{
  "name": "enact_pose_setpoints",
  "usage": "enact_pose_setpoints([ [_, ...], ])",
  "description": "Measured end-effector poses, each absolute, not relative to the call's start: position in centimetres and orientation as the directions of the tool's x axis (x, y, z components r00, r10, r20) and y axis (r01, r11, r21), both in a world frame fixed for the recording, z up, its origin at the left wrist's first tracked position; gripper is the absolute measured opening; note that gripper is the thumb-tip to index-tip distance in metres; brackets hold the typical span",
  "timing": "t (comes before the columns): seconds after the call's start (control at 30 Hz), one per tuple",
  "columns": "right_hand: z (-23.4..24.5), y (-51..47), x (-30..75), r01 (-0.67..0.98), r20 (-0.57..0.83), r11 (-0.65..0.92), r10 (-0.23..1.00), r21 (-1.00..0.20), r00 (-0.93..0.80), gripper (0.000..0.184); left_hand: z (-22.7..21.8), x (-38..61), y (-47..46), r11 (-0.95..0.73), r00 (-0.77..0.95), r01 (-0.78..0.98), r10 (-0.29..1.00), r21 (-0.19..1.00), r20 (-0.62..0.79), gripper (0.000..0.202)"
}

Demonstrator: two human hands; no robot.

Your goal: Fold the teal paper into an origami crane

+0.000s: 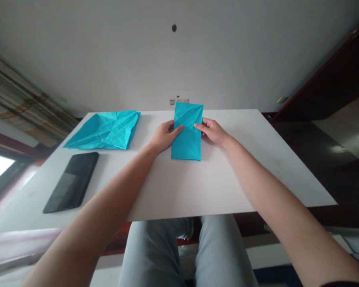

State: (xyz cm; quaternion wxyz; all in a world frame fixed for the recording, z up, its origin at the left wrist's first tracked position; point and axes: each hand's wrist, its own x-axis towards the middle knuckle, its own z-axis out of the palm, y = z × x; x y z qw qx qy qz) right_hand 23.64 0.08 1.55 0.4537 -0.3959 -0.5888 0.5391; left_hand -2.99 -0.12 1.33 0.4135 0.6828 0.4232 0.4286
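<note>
My left hand (164,136) and right hand (212,131) press flat, not pinching, on the creased blue paper (187,139) near the far edge of the white table (197,187).

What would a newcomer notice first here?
The folded turquoise paper stands out at the middle of the white table, the left hand and right hand touching it from either side. To the left lie a larger creased turquoise sheet and a black tablet-like slab.
</note>
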Motion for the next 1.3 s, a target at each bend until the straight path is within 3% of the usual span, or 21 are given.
enact_pose_setpoints([
  [0.37,1.46,-0.02,23.55,-0.096,0.087,0.061,0.950,-0.993,-0.300,0.079,1.53,-3.04,-0.25,-0.344,0.278,0.305,0.924,0.888,0.262,0.056],
  [0.63,1.63,-0.06,23.53,-0.060,0.096,0.083,0.954,-0.995,-0.285,0.082,1.43,-3.01,-0.14,-0.343,0.269,0.304,0.926,0.889,0.265,0.059],
  [1.3,1.75,-0.30,23.32,-0.042,0.110,0.102,0.951,-0.994,-0.290,0.079,1.28,-3.06,-0.19,-0.367,0.274,0.333,0.919,0.868,0.284,0.045],
])
